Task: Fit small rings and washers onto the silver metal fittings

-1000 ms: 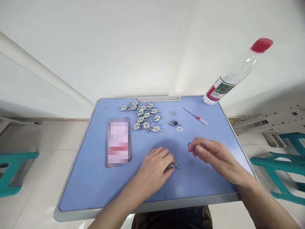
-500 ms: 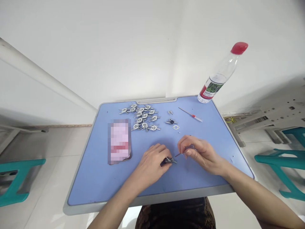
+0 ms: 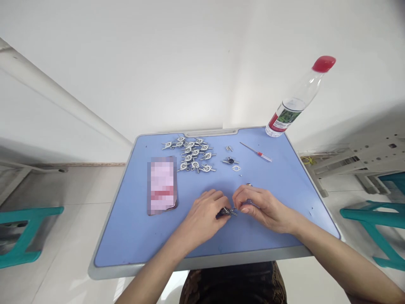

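My left hand [image 3: 207, 213] rests on the near middle of the table, thumb and fingers closed on a small dark metal valve [image 3: 225, 212] with thin pipe stubs poking out to the right. My right hand [image 3: 261, 206] is closed round a small screwdriver [image 3: 249, 202], most of which the fingers hide. Its thin shaft points left at the valve; whether the tip touches it I cannot tell. Beyond the hands lie a similar valve with a black round centre [image 3: 230, 161], a flat metal plate with holes [image 3: 236, 168] and small screws [image 3: 228, 148].
Several silvery valves [image 3: 195, 153] lie grouped at the back middle of the blue table [image 3: 133, 240]. A phone [image 3: 162, 185], blurred out, lies to their left. Another screwdriver [image 3: 259, 153] and a red-capped water bottle [image 3: 286, 114] are at the back right. Teal stools [image 3: 367, 215] stand beyond the table.
My right hand has shifted slightly left, bringing the screwdriver's shaft up to the valve. My left hand keeps its hold. The whole view has shifted a little.
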Demonstrator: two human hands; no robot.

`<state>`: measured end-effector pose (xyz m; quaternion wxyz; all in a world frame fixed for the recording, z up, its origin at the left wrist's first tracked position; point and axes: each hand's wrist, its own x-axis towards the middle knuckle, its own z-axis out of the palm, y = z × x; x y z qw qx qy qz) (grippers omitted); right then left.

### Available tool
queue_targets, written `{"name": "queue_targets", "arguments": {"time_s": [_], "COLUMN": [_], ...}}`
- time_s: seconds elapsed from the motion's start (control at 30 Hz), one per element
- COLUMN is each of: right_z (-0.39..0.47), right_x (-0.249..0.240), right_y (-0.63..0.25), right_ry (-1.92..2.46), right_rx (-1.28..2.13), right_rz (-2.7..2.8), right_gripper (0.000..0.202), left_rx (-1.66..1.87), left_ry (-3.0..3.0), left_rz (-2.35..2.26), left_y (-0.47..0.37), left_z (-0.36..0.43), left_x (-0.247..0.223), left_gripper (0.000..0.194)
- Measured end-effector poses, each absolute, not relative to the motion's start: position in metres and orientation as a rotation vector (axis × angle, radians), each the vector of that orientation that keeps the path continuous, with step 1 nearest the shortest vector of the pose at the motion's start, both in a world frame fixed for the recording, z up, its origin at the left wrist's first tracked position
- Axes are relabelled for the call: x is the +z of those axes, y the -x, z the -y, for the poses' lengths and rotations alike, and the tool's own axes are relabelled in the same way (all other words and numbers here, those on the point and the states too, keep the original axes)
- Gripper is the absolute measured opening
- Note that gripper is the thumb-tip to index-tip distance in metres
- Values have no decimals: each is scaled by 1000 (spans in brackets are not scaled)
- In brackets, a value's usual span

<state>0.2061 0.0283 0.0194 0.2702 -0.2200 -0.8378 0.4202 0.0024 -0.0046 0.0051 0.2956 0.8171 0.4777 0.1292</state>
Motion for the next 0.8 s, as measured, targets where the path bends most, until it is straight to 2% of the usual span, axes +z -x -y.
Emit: {"name": "queue_targets", "arguments": {"time_s": [0.67, 0.8], "right_z": [-26, -26], "right_x": [13, 12], "right_y": [-204, -203], "right_ry": [610, 556], "right_rx": [1000, 961], "right_rz": [2320, 2322], "right_gripper": [23, 22], "left_rx": [352, 339], "left_ry": [-2186, -2196], "left_rz": [-1274, -1274], "left_y": [-2, -2], "left_z": [5, 5], "left_x": [6, 4], "left_gripper": [2, 11]}}
